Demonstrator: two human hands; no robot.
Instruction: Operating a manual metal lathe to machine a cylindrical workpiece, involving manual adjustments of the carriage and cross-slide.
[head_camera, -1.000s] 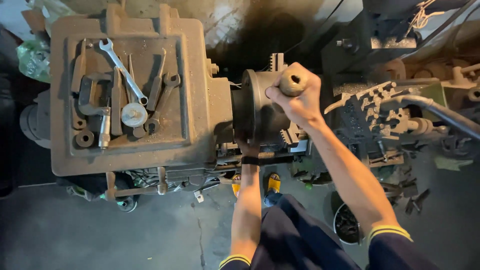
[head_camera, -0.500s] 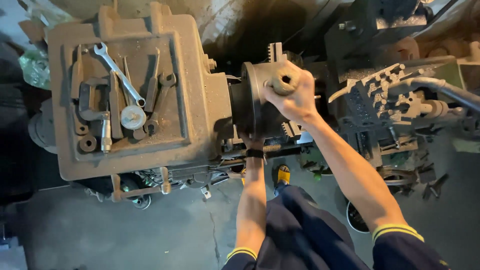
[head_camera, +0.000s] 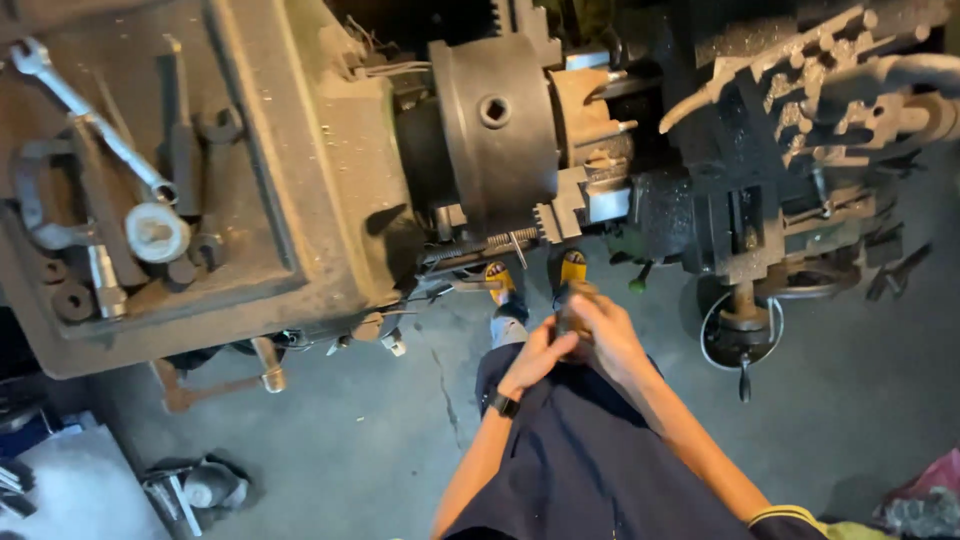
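We see the right hand (head_camera: 612, 338) and left hand (head_camera: 540, 352) closed together around a small dark tool (head_camera: 572, 305), held in front of the body, below the lathe chuck (head_camera: 495, 135).

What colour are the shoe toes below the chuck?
Yellow with dark marks; the shoes show best in the head view, under the chuck.
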